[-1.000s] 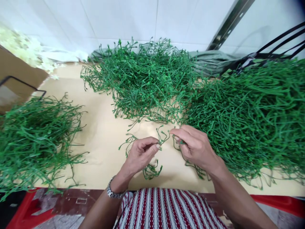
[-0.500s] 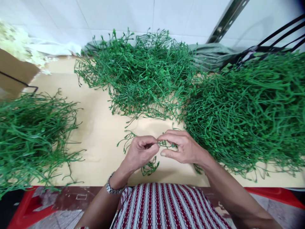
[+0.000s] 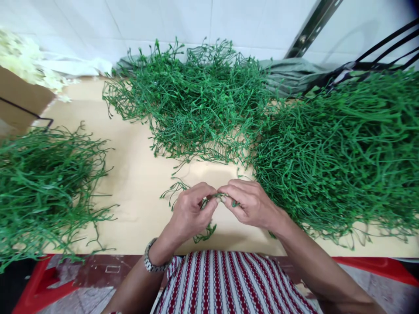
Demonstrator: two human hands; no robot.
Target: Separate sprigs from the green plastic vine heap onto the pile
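Note:
My left hand (image 3: 193,211) pinches a thin green artificial stem (image 3: 222,196) between thumb and forefinger. Right beside it, my right hand (image 3: 248,201) is closed on the same stem, and the fingertips of both hands nearly meet. Part of the stem is hidden by my fingers. Loose green sprigs show on the table by my left hand: one sprig (image 3: 173,190) spreads out behind it, and another (image 3: 205,234) lies below, partly covered by the hand.
A heap of green stems (image 3: 199,96) lies at the back of the table (image 3: 131,183). A larger heap (image 3: 343,161) fills the right, and another heap (image 3: 42,187) lies left. Cream flowers (image 3: 19,56) and a cardboard piece (image 3: 22,100) sit at the far left.
My right thumb and fingers have closed from a more open pose onto the stem and moved slightly toward my left hand. The heaps have stayed in place.

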